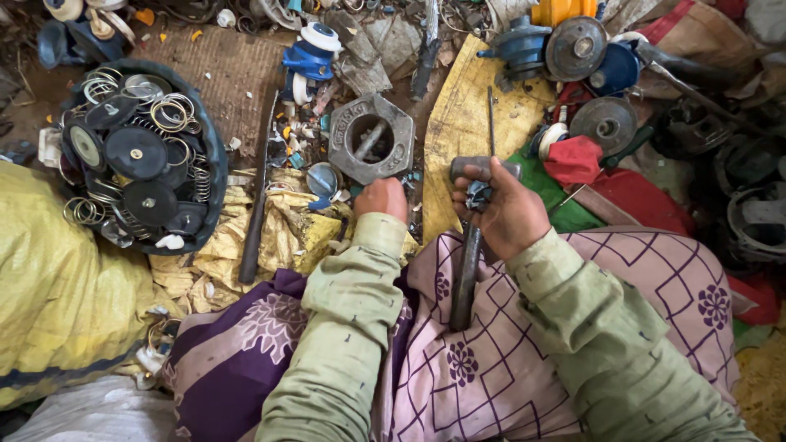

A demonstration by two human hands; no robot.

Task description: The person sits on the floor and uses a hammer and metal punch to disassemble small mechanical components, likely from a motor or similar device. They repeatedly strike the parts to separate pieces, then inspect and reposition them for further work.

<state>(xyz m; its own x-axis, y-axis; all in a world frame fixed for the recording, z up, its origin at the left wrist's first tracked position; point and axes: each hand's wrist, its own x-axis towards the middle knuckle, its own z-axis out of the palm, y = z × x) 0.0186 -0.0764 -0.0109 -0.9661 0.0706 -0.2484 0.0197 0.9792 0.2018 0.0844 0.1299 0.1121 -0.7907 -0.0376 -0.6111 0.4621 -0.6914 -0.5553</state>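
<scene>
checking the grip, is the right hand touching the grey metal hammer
Touching: the head view shows the right hand wrapped around the grey metal hammer just below its head.

Reaching forward from the bottom edge, both forearms sleeved in pale green cloth. Left forearm running up the middle, wrist bent down, left hand curled into a loose fist with knuckles facing up and fingers tucked under. Right forearm angling in from the lower right, right hand closing around something dark, thumb pressing on top, back of the hand turning outward. Hands sitting near each other, not touching.
</scene>
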